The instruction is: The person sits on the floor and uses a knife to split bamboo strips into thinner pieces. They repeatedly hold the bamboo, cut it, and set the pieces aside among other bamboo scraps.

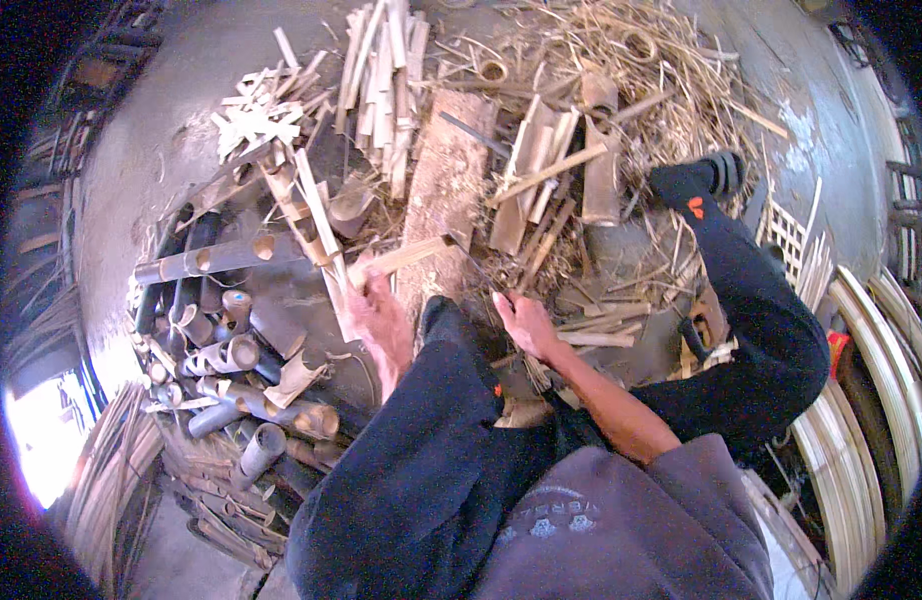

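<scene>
My left hand (383, 325) is closed around the near end of a pale split bamboo strip (413, 256), just beyond my left knee. To the right, my right hand (528, 325) is curled in a grip, its thumb pointing forward. A thin dark blade, apparently a knife (471, 263), runs from that fist to the strip's far end and seems to touch it. The handle is hidden in my fingers. Beneath and beyond lies a thick wooden plank (443, 180) dusted with shavings, with a dark flat bar (476, 134) across it.
Bamboo tubes (243, 355) are piled on the left. Split strips (386, 85) and a heap of shavings (661, 50) lie ahead. Right of the plank are split bamboo pieces (541, 175). Long pale slats (851, 480) stand at far right. My bent legs (401, 470) frame the work.
</scene>
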`<state>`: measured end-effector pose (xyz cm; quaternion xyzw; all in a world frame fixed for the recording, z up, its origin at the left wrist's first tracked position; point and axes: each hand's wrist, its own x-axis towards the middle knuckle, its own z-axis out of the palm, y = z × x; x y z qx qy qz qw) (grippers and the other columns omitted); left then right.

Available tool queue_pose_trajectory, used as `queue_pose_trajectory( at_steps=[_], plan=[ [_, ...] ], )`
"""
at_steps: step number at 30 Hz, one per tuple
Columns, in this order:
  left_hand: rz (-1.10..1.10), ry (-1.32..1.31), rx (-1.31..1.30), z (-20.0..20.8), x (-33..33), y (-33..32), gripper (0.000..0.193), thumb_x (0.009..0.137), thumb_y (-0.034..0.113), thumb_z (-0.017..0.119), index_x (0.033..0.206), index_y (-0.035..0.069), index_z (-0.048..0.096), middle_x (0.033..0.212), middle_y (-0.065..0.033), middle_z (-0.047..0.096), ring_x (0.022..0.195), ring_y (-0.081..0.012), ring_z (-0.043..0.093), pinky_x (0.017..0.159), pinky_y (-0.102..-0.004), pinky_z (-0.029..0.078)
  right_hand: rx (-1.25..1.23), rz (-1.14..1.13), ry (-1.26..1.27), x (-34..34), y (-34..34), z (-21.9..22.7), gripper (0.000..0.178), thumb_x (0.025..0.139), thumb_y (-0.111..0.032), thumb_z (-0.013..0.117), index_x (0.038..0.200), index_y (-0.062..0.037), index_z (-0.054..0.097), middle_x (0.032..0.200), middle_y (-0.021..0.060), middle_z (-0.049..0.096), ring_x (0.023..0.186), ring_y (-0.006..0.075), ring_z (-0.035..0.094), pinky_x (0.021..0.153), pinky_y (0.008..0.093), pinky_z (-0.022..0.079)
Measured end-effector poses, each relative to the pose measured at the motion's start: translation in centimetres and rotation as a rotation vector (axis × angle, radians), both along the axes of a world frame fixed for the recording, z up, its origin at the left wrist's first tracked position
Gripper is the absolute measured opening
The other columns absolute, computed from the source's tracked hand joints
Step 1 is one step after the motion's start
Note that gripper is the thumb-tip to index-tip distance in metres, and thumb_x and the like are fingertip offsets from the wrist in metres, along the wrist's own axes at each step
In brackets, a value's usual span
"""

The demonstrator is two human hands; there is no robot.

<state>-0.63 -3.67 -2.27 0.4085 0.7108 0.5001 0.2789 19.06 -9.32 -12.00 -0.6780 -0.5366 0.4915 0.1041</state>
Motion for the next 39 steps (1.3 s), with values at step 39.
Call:
queue_pose_trajectory(
  at_steps=[39],
  plan=[
    [-0.254, -1.225, -0.349, -3.7, -0.9, 5.1, 0.022, 0.098, 0.026, 0.048, 0.115, 0.012, 0.049, 0.070, 0.0003, 0.039, 0.053, -0.0070, 0.033, 0.046, -0.0214, 0.028, 0.252, -0.181, -0.021, 2.0, 1.9, 1.8, 0.045, 0.085, -0.041, 0.062, 0.100, 0.0007, 0.063, 0.085, 0.0202, 0.067, 0.080, 0.0382, 0.065, 0.072, 0.0441, 0.051]
  ],
)
